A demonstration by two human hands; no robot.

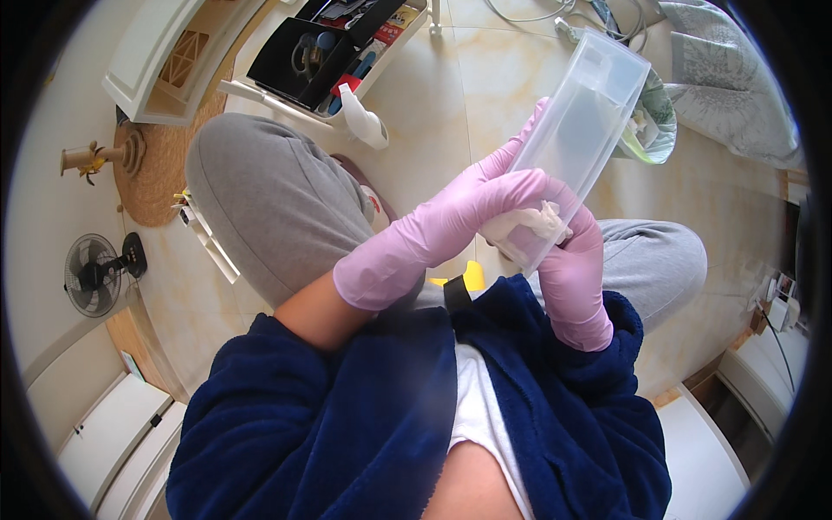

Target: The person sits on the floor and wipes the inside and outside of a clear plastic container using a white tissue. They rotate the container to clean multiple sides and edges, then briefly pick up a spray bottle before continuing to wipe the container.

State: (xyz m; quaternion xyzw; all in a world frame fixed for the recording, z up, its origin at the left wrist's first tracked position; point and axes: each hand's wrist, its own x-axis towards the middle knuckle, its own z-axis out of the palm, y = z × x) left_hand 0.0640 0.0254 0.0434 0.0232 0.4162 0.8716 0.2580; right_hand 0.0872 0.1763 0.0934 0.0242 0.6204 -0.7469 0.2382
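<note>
A long, translucent plastic box [578, 123] is tilted in front of me, its far end pointing up and right. My left hand [481, 195], in a pink glove, grips the box from its left side, the thumb lying across its near part. A crumpled white tissue or wipe [543, 221] shows at the near end of the box. Also gloved in pink, my right hand [575, 266] is at that end with its fingers on the tissue. The box wall and the left hand hide part of the right fingers.
Beyond the box stands a waste bin with a green liner [660, 123]. A white trolley [383, 71] carries a black open case [292, 62] of tools, with a white plastic item [364, 120] at its edge. A fan [94, 273] is far left; cables [565, 13] lie on the floor.
</note>
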